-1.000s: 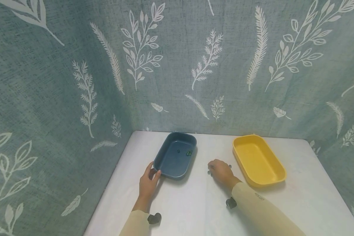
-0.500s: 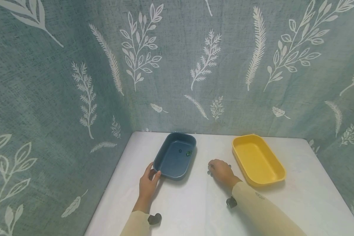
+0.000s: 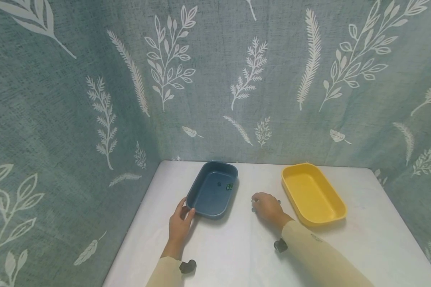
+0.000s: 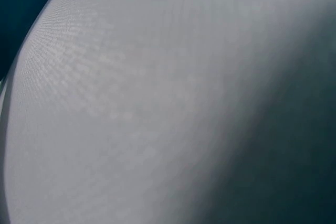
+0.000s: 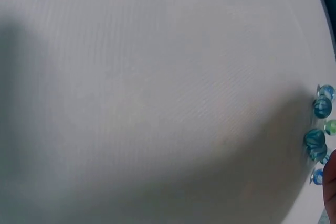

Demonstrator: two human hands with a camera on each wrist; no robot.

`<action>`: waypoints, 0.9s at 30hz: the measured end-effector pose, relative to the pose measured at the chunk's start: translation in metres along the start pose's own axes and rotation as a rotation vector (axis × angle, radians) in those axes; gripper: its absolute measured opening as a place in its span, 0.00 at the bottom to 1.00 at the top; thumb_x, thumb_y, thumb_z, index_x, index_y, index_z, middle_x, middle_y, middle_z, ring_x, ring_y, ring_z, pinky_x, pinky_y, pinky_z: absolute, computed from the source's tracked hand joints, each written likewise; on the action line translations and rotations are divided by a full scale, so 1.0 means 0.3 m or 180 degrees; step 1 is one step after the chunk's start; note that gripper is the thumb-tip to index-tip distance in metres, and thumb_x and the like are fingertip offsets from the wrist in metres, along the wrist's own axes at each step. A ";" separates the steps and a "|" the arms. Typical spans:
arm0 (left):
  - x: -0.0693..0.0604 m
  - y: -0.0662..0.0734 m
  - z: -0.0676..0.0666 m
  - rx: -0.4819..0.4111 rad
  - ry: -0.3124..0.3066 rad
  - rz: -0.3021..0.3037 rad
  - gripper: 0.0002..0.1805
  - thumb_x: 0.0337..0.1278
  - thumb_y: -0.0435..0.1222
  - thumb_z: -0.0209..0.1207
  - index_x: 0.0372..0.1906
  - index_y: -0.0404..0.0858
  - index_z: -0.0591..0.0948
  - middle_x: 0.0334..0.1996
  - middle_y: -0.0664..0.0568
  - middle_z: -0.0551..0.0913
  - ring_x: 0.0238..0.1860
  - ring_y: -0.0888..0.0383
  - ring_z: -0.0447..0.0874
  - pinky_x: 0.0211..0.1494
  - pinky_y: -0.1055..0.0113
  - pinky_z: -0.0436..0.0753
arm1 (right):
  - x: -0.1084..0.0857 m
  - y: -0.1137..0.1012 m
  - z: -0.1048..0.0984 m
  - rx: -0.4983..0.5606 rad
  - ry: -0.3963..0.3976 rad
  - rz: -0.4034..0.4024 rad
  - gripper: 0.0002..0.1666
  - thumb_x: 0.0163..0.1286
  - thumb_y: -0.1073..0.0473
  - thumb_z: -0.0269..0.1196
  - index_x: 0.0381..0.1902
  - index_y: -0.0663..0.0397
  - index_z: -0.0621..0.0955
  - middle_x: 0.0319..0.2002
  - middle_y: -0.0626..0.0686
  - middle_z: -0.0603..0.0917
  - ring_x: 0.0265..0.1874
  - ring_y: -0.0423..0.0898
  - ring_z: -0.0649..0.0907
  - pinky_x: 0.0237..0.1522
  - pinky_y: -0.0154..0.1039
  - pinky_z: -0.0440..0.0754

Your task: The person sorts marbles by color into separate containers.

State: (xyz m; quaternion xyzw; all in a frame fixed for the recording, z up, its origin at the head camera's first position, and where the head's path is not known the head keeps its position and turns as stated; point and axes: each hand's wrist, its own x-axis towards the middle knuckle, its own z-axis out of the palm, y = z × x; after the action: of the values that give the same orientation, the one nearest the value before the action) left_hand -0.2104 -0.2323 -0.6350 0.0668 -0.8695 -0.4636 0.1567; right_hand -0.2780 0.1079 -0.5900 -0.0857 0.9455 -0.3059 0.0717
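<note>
My left hand (image 3: pixel 179 226) holds the near-left corner of a blue tray (image 3: pixel 210 200), thumb at its front wall and fingers along the left side. Inside the tray lie several small green marbles (image 3: pixel 229 186), most of them clustered by the right wall. My right hand (image 3: pixel 268 208) is low over the white table between the two trays, its fingers bent down among several glass marbles (image 5: pixel 315 139). Blue, teal and green ones show beside a fingertip in the right wrist view. What its fingertips pinch, if anything, is hidden.
A yellow tray (image 3: pixel 314 195) stands right of my right hand, with nothing seen in it. Leaf-patterned cloth (image 3: pixel 215 91) rises behind and at the sides of the white table (image 3: pixel 222 255). The left wrist view shows mostly tabletop and shadow.
One marble in the blue tray has shifted slightly to the right. Both hands stay nearly in place; the whole scene has drifted slightly left as the head camera turned.
</note>
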 end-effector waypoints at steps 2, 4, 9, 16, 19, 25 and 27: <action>-0.001 -0.003 0.002 -0.0011 0.0014 0.0016 0.35 0.64 0.53 0.60 0.72 0.47 0.65 0.56 0.44 0.81 0.62 0.45 0.74 0.68 0.45 0.64 | -0.006 -0.006 -0.002 0.0105 0.0060 -0.0057 0.15 0.70 0.56 0.61 0.52 0.53 0.82 0.54 0.54 0.82 0.60 0.57 0.76 0.63 0.58 0.69; -0.001 -0.006 0.002 -0.0034 0.0023 0.0041 0.35 0.63 0.53 0.60 0.72 0.46 0.65 0.55 0.44 0.82 0.61 0.44 0.75 0.68 0.45 0.65 | -0.013 -0.014 -0.002 0.0164 0.0126 -0.0156 0.15 0.69 0.57 0.61 0.51 0.53 0.82 0.53 0.54 0.82 0.59 0.57 0.76 0.63 0.57 0.69; 0.000 -0.005 0.001 -0.0053 0.0029 0.0095 0.35 0.64 0.52 0.60 0.72 0.45 0.65 0.55 0.43 0.82 0.61 0.44 0.75 0.68 0.44 0.65 | -0.024 -0.040 0.005 0.0192 0.0247 -0.0403 0.13 0.68 0.58 0.61 0.49 0.54 0.83 0.50 0.53 0.84 0.57 0.55 0.78 0.61 0.53 0.73; 0.003 -0.006 0.001 -0.0027 0.0045 0.0122 0.34 0.64 0.50 0.61 0.71 0.44 0.66 0.54 0.43 0.82 0.61 0.42 0.74 0.68 0.42 0.63 | -0.015 -0.073 0.022 0.0101 0.0352 -0.0519 0.12 0.68 0.57 0.63 0.47 0.53 0.83 0.49 0.51 0.84 0.55 0.52 0.80 0.59 0.50 0.75; 0.004 -0.005 0.001 -0.0054 0.0032 0.0123 0.34 0.64 0.50 0.61 0.71 0.45 0.66 0.53 0.43 0.83 0.61 0.42 0.74 0.68 0.42 0.63 | -0.015 -0.086 0.025 0.0160 0.0384 -0.0491 0.12 0.68 0.56 0.63 0.47 0.52 0.83 0.48 0.51 0.85 0.54 0.52 0.80 0.58 0.49 0.76; 0.003 0.000 -0.003 -0.0058 -0.0033 0.0045 0.34 0.64 0.51 0.60 0.72 0.47 0.66 0.53 0.45 0.83 0.63 0.43 0.72 0.69 0.42 0.60 | -0.027 -0.113 0.032 0.0280 0.0382 -0.0484 0.11 0.68 0.56 0.64 0.46 0.51 0.84 0.47 0.50 0.85 0.48 0.50 0.83 0.53 0.48 0.79; 0.004 0.001 -0.004 -0.0045 -0.0034 0.0030 0.34 0.65 0.51 0.60 0.72 0.48 0.66 0.53 0.45 0.83 0.64 0.43 0.72 0.70 0.42 0.60 | -0.029 -0.119 0.037 0.0288 0.0382 -0.0456 0.11 0.68 0.56 0.64 0.47 0.51 0.84 0.47 0.50 0.85 0.47 0.49 0.83 0.53 0.47 0.79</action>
State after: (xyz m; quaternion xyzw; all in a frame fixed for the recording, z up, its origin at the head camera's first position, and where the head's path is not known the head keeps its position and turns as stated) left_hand -0.2111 -0.2333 -0.6339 0.0591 -0.8673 -0.4694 0.1546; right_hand -0.2632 0.0749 -0.5770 -0.1313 0.9247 -0.3572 -0.0033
